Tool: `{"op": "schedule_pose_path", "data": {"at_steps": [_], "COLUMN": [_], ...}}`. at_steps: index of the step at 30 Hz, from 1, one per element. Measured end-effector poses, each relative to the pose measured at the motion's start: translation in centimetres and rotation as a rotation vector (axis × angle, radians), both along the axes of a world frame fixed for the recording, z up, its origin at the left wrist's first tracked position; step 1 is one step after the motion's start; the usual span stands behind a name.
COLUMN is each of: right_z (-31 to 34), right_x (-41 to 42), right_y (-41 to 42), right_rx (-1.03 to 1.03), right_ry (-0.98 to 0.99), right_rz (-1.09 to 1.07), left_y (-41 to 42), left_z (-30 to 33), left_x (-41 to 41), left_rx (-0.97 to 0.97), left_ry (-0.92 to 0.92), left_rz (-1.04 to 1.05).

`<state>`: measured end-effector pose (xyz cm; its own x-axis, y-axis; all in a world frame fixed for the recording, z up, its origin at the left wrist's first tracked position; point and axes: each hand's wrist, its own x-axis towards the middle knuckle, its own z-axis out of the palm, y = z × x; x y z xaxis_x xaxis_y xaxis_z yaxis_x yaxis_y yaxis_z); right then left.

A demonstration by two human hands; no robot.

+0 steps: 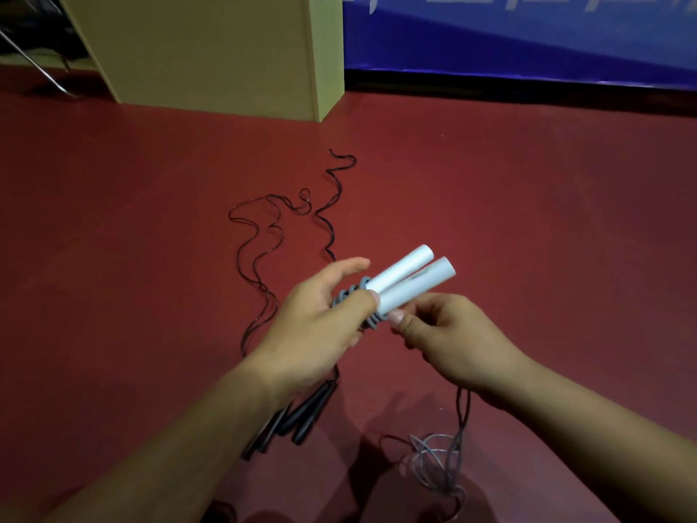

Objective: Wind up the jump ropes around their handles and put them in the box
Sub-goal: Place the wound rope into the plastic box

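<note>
Your left hand point(320, 326) has its grip wrapped around the two white handles point(405, 281) at their lower ends, thumb pressed over the grey rope coils point(362, 305) already wound there; the handles point up toward 1 o'clock, side by side and touching. Your right hand point(449, 334) pinches the grey rope just beside the coils, and the rest of that rope point(437, 462) drops to the red floor point(528, 220) in a loose heap at 5 o'clock. A second jump rope lies on the floor: its black handles point(298, 417) at 7 o'clock under your left wrist, its thin black cord point(264, 239) snaking away toward 11 o'clock. A pale cabinet point(211, 47) stands at 11 o'clock.
</note>
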<state>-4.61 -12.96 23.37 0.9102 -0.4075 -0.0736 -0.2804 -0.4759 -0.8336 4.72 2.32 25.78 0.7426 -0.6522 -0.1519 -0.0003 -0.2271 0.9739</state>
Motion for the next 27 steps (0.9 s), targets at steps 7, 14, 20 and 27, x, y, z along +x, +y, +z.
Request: {"op": "schedule_pose_path", "data": {"at_steps": [7,14,20,27], "right_z": [-0.8,-0.2,1.6,2.9], "right_x": [-0.2,-0.1,-0.3,-1.4], "right_y": [0.6,0.5,-0.2,1.4], "right_rx": [0.079,0.053,-0.021,-0.098], "right_ry": [0.058,0.079,0.132,0.066], "right_rz": [0.107,-0.02,-0.056,0.176], "left_y": [0.3,1.0,1.4,1.0], "left_z": [-0.2,-1.6,-1.3,-1.6], "left_x": [0.9,2.4,1.7,1.2], "left_rx": [-0.02,0.205,0.418,0.553], "left_ry": [-0.042,-0.33,-0.544,-0.657], "left_rz": [0.048,0.101,0.071,0.044]}}
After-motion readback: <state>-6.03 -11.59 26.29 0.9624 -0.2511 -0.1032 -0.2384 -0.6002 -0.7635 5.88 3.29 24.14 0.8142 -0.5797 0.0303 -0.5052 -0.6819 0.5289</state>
